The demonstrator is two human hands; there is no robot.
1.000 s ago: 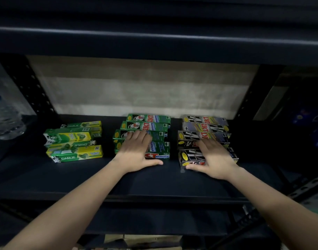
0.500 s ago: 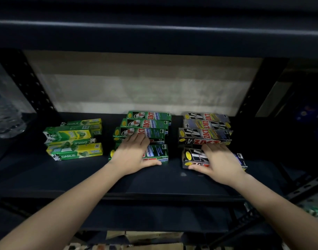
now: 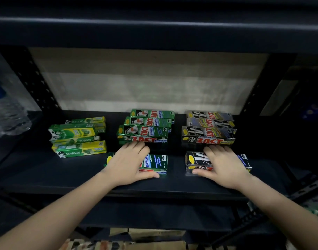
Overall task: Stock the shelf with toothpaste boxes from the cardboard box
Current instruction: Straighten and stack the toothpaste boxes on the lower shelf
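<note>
So on the shelf (image 3: 46,177) going left to right there's a small pile of Darlie boxes (image 3: 79,137), then the green Zact stack (image 3: 145,127) with the left hand (image 3: 129,165) laid over the front green box (image 3: 154,164), fingers draped over its far edge and thumb along the near side so it's gripping it, then the black Zact stack (image 3: 208,129) with the right hand (image 3: 225,166) holding the front black box (image 3: 196,162) the same way. Looks like the lining-up step to me, both front boxes sit just apart from their stacks. Next move is probably nudging each 1 back flush without knocking the stacks, then going for more in the cardboard box (image 3: 154,237) under the shelf.
</note>
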